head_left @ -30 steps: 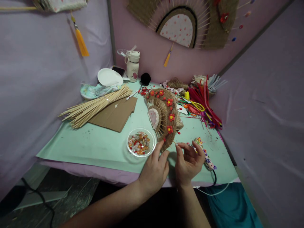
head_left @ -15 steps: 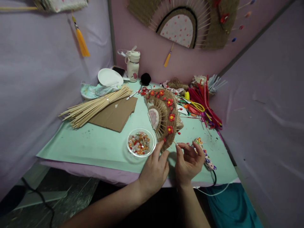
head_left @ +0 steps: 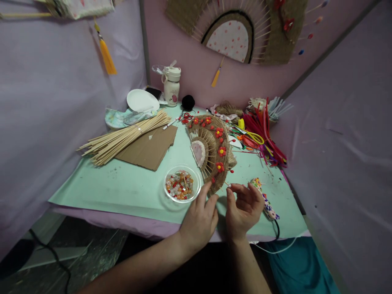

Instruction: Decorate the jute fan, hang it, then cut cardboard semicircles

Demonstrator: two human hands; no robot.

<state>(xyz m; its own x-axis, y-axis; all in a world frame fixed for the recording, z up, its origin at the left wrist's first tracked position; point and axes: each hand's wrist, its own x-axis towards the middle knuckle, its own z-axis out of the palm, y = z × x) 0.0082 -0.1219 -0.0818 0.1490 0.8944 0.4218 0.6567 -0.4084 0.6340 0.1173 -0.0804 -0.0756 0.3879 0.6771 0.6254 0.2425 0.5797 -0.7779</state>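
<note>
A semicircular burlap fan [head_left: 218,141] lies on the table, decorated with red flowers that have yellow centres, thin sticks and a small pale inner panel. My left hand [head_left: 197,222] is closed at the fan's lower end, index finger on its edge; part of its grip is hidden. Beside it, my right hand [head_left: 243,210] pinches a small white bead [head_left: 229,186] between thumb and index finger, at the tip of a thin stick projecting from the fan. Left of the fan stands a clear bowl [head_left: 167,192] of orange, red and clear beads.
Bamboo sticks [head_left: 122,139] lie over cardboard [head_left: 153,151] on the left. A patterned glue gun [head_left: 269,208] with a cord rests at right. Yellow-handled scissors [head_left: 255,137] and red pipe cleaners [head_left: 266,134] are behind. A bottle [head_left: 172,87] stands at the back.
Almost nothing differs. The fan's lower part and the bead at my right fingertips have shifted very slightly to the right.
</note>
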